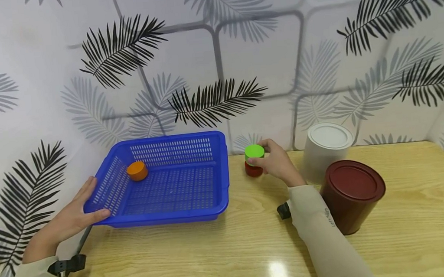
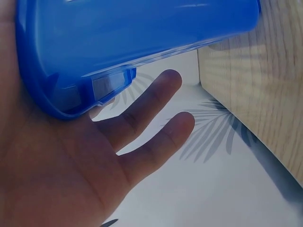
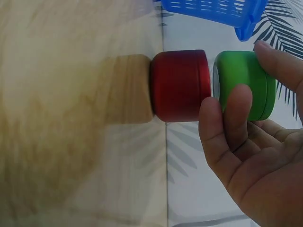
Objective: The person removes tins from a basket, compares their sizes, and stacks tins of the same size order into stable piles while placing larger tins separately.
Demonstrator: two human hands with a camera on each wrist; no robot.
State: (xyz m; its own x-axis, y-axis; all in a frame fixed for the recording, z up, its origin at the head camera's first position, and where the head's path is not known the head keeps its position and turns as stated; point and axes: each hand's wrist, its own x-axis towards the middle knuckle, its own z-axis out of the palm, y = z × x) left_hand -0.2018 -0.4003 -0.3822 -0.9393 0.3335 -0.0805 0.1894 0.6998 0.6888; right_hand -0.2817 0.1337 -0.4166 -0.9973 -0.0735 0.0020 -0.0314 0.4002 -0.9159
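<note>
My right hand [image 1: 276, 161] pinches a small round green container [image 3: 242, 78] between thumb and fingers. Directly under it a red container [image 3: 177, 86] of similar size stands on the table, with a thin gap between the two in the right wrist view. To the left is a blue plastic basket [image 1: 220, 173] with slotted walls; an orange container [image 1: 137, 171] sits inside by its left wall. My left hand [image 1: 73, 215] rests on the basket's near left corner, thumb along the front rim. In the left wrist view its fingers [image 2: 156, 151] stretch out loosely beneath the rim.
Right of my right hand stand a large white lidded canister [image 1: 329, 147] and, nearer, a dark brown lidded one [image 1: 353, 193], close beside my right forearm. A leaf-patterned wall covering [image 1: 255, 57] rises at the back edge of the wooden table [image 1: 200, 257].
</note>
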